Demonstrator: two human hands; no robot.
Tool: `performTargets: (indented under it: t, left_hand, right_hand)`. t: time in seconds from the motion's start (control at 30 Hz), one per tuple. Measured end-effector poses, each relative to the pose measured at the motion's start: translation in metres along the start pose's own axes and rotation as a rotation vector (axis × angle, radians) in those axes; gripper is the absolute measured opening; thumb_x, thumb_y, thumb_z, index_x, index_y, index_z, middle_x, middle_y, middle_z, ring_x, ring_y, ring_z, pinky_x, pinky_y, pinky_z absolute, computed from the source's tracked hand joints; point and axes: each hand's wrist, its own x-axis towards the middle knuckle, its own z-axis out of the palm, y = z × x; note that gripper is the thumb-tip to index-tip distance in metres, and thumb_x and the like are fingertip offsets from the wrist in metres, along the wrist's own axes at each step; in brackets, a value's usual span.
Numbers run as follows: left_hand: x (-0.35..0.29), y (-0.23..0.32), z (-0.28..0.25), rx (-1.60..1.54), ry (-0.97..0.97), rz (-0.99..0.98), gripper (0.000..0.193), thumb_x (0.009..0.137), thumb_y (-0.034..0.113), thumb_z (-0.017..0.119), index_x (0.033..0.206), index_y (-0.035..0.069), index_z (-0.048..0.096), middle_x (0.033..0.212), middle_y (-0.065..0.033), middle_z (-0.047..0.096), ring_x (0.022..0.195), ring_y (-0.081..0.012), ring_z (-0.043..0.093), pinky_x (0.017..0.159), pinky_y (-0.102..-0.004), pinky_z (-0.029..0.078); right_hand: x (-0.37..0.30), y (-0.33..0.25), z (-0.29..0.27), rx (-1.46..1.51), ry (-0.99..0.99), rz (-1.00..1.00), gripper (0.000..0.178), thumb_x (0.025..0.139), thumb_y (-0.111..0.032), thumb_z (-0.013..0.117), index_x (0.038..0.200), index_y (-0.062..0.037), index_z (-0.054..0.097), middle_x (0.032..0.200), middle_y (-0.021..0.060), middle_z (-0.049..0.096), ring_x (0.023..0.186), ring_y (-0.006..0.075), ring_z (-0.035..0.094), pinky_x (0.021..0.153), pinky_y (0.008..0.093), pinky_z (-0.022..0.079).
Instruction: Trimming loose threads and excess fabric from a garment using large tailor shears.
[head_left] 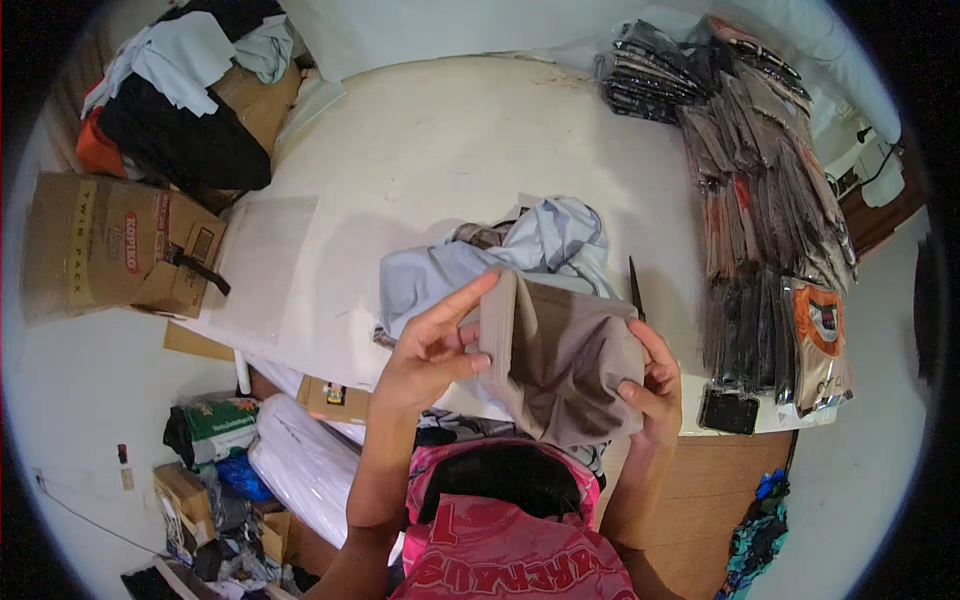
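Note:
Between my two hands hangs a taupe garment (pixel 565 365), raised over the near edge of the table. My left hand (pixel 430 345) pinches its stitched, banded edge, with the thumb in front and the fingers behind. On the other side my right hand (pixel 655 385) grips the cloth between thumb and fingers. Just beyond lies a crumpled pale blue-grey garment (pixel 430 280), partly covered by the taupe one. A dark, pointed tool (pixel 635 285), perhaps scissors, rests right of the pile; its lower part is hidden behind my right hand.
Packed garments in clear bags (pixel 750 200) line the table's right side, with a black phone (pixel 728 411) at the near corner. Clear plastic bags (pixel 265 260) lie at left beside a cardboard box (pixel 120 245). Loose clothes (pixel 185 130) are heaped at the far left on the white table (pixel 430 140).

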Motion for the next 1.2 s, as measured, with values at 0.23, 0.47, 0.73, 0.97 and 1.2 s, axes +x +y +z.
performTargets:
  t: [0.23, 0.47, 0.73, 0.97, 1.2]
  left_hand:
    - [0.004, 0.004, 0.006, -0.216, 0.035, -0.008, 0.073, 0.074, -0.013, 0.053, 0.139, -0.001, 0.021, 0.143, -0.0127, 0.024, 0.114, -0.0211, 0.046, 0.085, -0.0306, 0.047]
    - [0.008, -0.005, 0.014, -0.486, 0.026, -0.100, 0.069, 0.081, -0.003, 0.052, 0.139, -0.001, 0.015, 0.139, -0.0118, 0.027, 0.114, -0.0241, 0.047, 0.082, -0.0362, 0.051]
    - [0.009, -0.019, 0.029, -0.697, 0.077, -0.116, 0.062, 0.087, 0.011, 0.046, 0.139, -0.002, 0.014, 0.138, -0.0110, 0.025, 0.115, -0.0267, 0.044, 0.086, -0.0417, 0.048]
    - [0.004, -0.019, 0.058, -0.368, 0.266, 0.031, 0.068, 0.084, 0.015, 0.046, 0.139, -0.003, 0.011, 0.142, -0.0155, 0.020, 0.123, -0.0333, 0.035, 0.095, -0.0476, 0.042]
    - [-0.002, -0.022, 0.055, -0.408, 0.308, -0.012, 0.057, 0.084, -0.006, 0.041, 0.137, -0.001, 0.022, 0.141, -0.0126, 0.025, 0.123, -0.0303, 0.037, 0.094, -0.0516, 0.041]
  right_hand:
    - [-0.002, -0.002, 0.009, -0.064, -0.003, -0.008, 0.065, 0.062, 0.010, 0.065, 0.123, 0.0070, 0.043, 0.119, 0.0156, 0.053, 0.106, 0.0201, 0.054, 0.091, 0.0284, 0.040]
    - [-0.007, 0.006, 0.026, -0.374, 0.104, -0.047, 0.048, 0.065, 0.008, 0.069, 0.111, 0.0029, 0.057, 0.104, 0.0089, 0.061, 0.091, 0.0134, 0.058, 0.076, 0.0203, 0.044]
    - [-0.008, 0.027, 0.058, -0.797, 0.122, -0.179, 0.045, 0.058, -0.009, 0.082, 0.098, 0.0021, 0.063, 0.095, 0.0107, 0.062, 0.066, 0.0089, 0.057, 0.052, 0.0193, 0.046]
    - [-0.012, 0.042, 0.063, -1.147, 0.304, -0.483, 0.032, 0.067, -0.001, 0.073, 0.096, 0.0046, 0.061, 0.097, 0.0139, 0.061, 0.066, 0.0117, 0.059, 0.055, 0.0211, 0.046]
    - [-0.014, 0.047, 0.041, -1.028, 0.242, -0.355, 0.016, 0.075, 0.001, 0.063, 0.090, 0.0049, 0.061, 0.090, 0.0128, 0.063, 0.069, 0.0150, 0.060, 0.066, 0.0258, 0.048]
